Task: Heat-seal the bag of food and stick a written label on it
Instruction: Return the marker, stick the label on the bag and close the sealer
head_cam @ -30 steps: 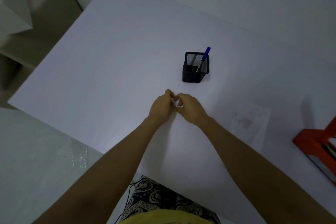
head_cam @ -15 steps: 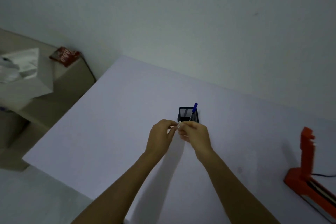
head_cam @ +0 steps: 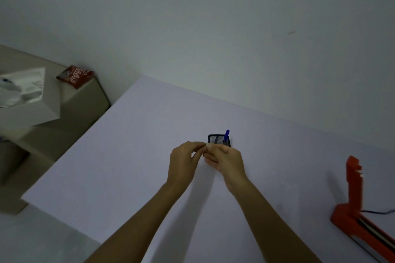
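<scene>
While both hands (head_cam: 205, 156) pinch something tiny — grip contents unclear — the red packet's (head_cam: 75, 76) white writing is unreadable.

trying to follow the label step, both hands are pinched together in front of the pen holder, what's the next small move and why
Probably finish peeling whatever small piece is pinched there, likely the label, though it is too small to make out. The left hand and right hand meet fingertip to fingertip above the table, the blue pen stands in the mesh holder, and no bag shows clearly, so sticking comes later.
</scene>
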